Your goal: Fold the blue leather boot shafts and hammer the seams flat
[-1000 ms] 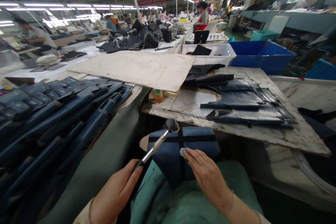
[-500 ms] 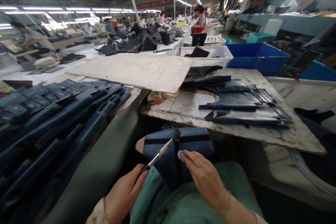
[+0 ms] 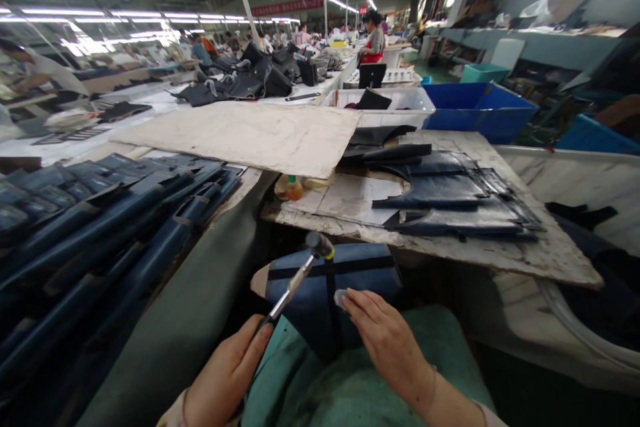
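Note:
In my left hand (image 3: 227, 363), closed round its dark grip, is a mallet (image 3: 295, 283) with a metal shaft. Its black head with a yellow-green face is raised at the blue piece's upper middle; whether it touches cannot be told. That blue leather-like piece (image 3: 295, 280), crossed by black strips and with a pale tip at the left, lies over my green-covered lap (image 3: 425, 347). My right hand (image 3: 387, 340) is over the piece's right half, palm down, fingers together. A small whitish translucent object (image 3: 341, 297) is pinched at its fingertips, by the vertical black strip.
Dark blue leather-like pieces (image 3: 115, 213) are heaped at the left, with more cut pieces (image 3: 445, 187) on the worn board (image 3: 550, 247) ahead. A pale sheet (image 3: 240, 137) overhangs a small orange bottle (image 3: 294, 189). Behind stand white (image 3: 425, 103) and blue bins (image 3: 480, 110); people work farther off.
The mallet head has risen slightly and swung left, showing its yellow-green face. My right hand stays at the same place on the blue piece. The whole view has shifted a little.

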Demonstrator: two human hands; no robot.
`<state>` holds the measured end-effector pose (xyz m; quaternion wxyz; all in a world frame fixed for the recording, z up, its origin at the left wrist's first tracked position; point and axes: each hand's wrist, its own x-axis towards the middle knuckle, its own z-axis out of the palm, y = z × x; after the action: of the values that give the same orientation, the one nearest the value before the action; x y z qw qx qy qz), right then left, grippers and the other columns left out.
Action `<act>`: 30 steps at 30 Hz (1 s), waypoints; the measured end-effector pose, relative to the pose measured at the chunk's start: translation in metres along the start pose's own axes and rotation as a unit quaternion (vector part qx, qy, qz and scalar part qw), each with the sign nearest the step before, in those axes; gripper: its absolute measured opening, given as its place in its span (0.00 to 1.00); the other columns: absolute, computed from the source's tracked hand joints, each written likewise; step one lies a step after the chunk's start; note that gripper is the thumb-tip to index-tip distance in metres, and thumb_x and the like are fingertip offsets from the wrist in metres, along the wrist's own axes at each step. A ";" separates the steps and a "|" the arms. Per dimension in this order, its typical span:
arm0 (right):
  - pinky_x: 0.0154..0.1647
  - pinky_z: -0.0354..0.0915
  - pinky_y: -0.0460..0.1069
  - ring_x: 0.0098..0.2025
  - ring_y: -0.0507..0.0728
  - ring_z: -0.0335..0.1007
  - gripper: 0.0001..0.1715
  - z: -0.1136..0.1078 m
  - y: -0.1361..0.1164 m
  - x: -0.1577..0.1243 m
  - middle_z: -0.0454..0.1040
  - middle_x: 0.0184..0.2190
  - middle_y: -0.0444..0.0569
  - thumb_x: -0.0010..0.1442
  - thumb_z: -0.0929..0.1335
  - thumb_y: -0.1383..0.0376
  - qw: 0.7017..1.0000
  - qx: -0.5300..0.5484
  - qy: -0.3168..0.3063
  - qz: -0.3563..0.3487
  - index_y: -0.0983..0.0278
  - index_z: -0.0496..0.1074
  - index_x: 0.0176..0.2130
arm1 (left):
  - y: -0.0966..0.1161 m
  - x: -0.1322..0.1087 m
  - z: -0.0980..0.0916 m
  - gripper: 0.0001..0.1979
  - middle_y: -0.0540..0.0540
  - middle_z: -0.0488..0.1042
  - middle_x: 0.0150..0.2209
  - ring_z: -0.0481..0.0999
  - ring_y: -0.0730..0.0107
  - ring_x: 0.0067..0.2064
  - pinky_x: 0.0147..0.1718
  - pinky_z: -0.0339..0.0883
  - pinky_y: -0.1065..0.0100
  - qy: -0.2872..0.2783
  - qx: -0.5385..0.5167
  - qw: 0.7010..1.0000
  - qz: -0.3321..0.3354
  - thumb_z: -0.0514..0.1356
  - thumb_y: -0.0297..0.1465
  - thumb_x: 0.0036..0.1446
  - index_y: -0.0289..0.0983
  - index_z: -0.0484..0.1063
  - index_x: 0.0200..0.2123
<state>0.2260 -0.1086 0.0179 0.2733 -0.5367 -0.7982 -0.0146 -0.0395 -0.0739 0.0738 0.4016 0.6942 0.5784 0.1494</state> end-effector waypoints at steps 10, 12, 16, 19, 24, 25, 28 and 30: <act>0.51 0.67 0.52 0.50 0.55 0.66 0.24 0.000 0.002 -0.001 0.70 0.49 0.49 0.60 0.58 0.74 1.000 0.003 0.006 0.003 0.62 0.66 0.54 | 0.028 0.021 0.025 0.15 0.47 0.74 0.30 0.73 0.67 0.33 0.34 0.64 0.71 -0.054 0.042 0.997 0.028 0.45 0.40 0.60 0.39 0.67 0.35; 0.52 0.67 0.52 0.50 0.55 0.66 0.24 0.001 0.002 -0.001 0.70 0.49 0.48 0.60 0.58 0.74 1.000 0.000 0.008 0.014 0.61 0.66 0.54 | 0.036 0.029 0.028 0.15 0.48 0.73 0.28 0.72 0.68 0.31 0.33 0.62 0.70 -0.081 0.096 0.992 0.030 0.44 0.39 0.61 0.39 0.66 0.31; 0.52 0.66 0.53 0.50 0.55 0.65 0.24 0.002 0.004 -0.002 0.70 0.49 0.49 0.61 0.58 0.73 1.000 -0.008 0.006 0.008 0.61 0.66 0.54 | 0.053 0.041 0.033 0.17 0.47 0.72 0.30 0.72 0.68 0.32 0.34 0.61 0.70 -0.079 0.127 0.986 0.071 0.41 0.40 0.62 0.39 0.63 0.33; 0.52 0.66 0.53 0.51 0.56 0.65 0.23 0.003 0.005 -0.003 0.70 0.49 0.50 0.62 0.58 0.72 1.000 -0.010 -0.005 -0.004 0.62 0.65 0.55 | 0.063 0.044 0.039 0.15 0.48 0.72 0.28 0.72 0.67 0.31 0.31 0.60 0.70 -0.097 0.183 0.976 0.062 0.42 0.39 0.62 0.40 0.63 0.31; 0.51 0.67 0.54 0.51 0.57 0.65 0.24 0.002 0.008 -0.005 0.70 0.50 0.50 0.62 0.58 0.72 1.000 -0.010 -0.008 -0.013 0.61 0.63 0.56 | 0.059 0.036 0.036 0.16 0.48 0.72 0.28 0.73 0.67 0.31 0.31 0.60 0.70 -0.059 0.165 0.983 0.056 0.42 0.41 0.62 0.40 0.63 0.32; 0.51 0.67 0.54 0.51 0.57 0.65 0.25 0.001 0.009 -0.005 0.69 0.50 0.50 0.62 0.58 0.72 1.000 -0.010 -0.013 -0.014 0.61 0.63 0.57 | 0.055 0.032 0.033 0.16 0.48 0.72 0.28 0.73 0.67 0.31 0.31 0.61 0.70 -0.053 0.154 0.986 0.041 0.42 0.41 0.62 0.40 0.63 0.32; 0.52 0.66 0.54 0.51 0.57 0.65 0.25 0.002 0.008 -0.005 0.69 0.50 0.49 0.61 0.58 0.72 1.000 -0.004 -0.024 -0.016 0.61 0.62 0.57 | 0.039 0.016 0.018 0.15 0.48 0.72 0.27 0.73 0.67 0.31 0.32 0.61 0.70 -0.049 0.146 0.988 -0.012 0.43 0.39 0.62 0.40 0.64 0.31; 0.52 0.66 0.54 0.51 0.57 0.65 0.26 0.004 0.008 -0.005 0.69 0.51 0.49 0.61 0.58 0.72 0.999 0.002 -0.026 -0.020 0.60 0.62 0.57 | 0.027 0.003 0.006 0.16 0.48 0.72 0.27 0.73 0.68 0.31 0.33 0.62 0.70 -0.033 0.133 0.990 -0.024 0.43 0.40 0.61 0.40 0.64 0.30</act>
<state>0.2325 -0.1084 0.0101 0.2526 -0.5205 -0.8157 -0.0045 -0.0165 -0.0739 0.0885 0.3277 0.7318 0.5963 0.0382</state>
